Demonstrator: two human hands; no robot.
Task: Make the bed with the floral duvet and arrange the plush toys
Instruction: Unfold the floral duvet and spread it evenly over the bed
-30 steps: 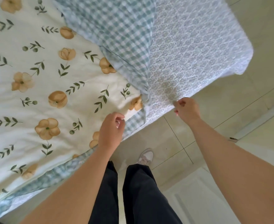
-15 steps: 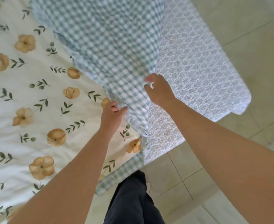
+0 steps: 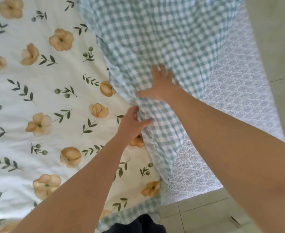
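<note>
The floral duvet (image 3: 37,101), white with orange flowers and green sprigs, covers the left of the bed. Its green-and-white checked underside (image 3: 163,39) is folded back over the middle. My left hand (image 3: 132,126) grips a bunched fold of the checked fabric at the fold line. My right hand (image 3: 161,84) lies flat on the checked side just beyond, fingers spread and pressing down. No plush toys are in view.
A pale blue patterned bedsheet (image 3: 239,98) shows on the right part of the mattress. Beyond the bed's right and near edges lies light tiled floor (image 3: 205,214). My dark trousers (image 3: 138,224) stand at the bed's near edge.
Both hands have moved from the bed's near edge further onto the bed. The right hand let go of its pinch and now lies flat; the left has closed on a fold.
</note>
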